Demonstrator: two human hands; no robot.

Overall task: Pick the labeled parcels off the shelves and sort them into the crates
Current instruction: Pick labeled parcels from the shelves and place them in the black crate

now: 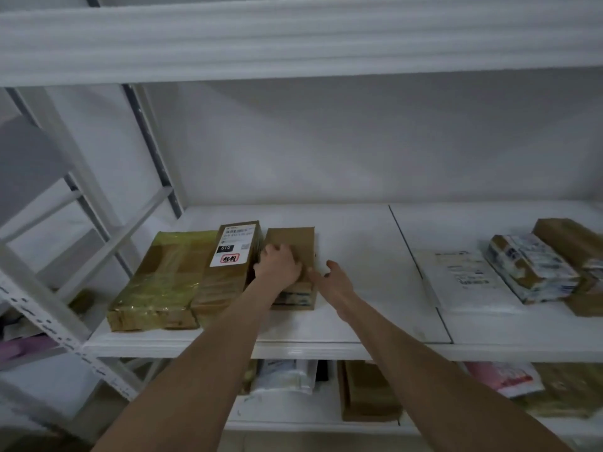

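- Fingers (277, 248) of left hand (280, 265): curled over the top of the plain brown carton (295, 238), gripping it near its middle.
- Opposite, right hand (333, 282): fingers spread and slack at the carton's right edge; contact could not be told.
- Carton's place: flat on the white shelf (359, 298), just beside the labelled carton (235, 256) on its left.
- Handling, as judged: stiff cardboard, probably light; taped faces may be slick. Best taken by both long sides, one hand each.
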